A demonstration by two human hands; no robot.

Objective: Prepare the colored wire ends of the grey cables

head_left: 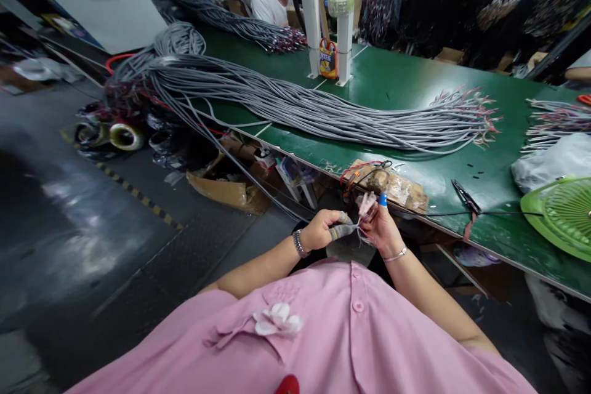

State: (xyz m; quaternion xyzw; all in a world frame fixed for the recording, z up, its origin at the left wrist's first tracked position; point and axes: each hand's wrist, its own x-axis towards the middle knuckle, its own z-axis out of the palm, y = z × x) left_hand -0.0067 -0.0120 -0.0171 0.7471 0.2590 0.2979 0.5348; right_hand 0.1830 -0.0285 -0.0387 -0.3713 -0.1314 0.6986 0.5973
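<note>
Several thin wires (364, 236) splay just short of the desk (443, 177), running crosswise: the left hand (318, 231), pinched closed, grips their gathered end, while the right hand (383, 231), curled round them and nearer the desk, holds their spread side.

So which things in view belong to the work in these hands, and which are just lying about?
Part of the work:
thin wires, held by the left hand and right hand
gray cable bundle, probably related

Apparently just lying about:
pliers, untouched
green fan
plastic bag
open cardboard box, below the table's edge
</note>
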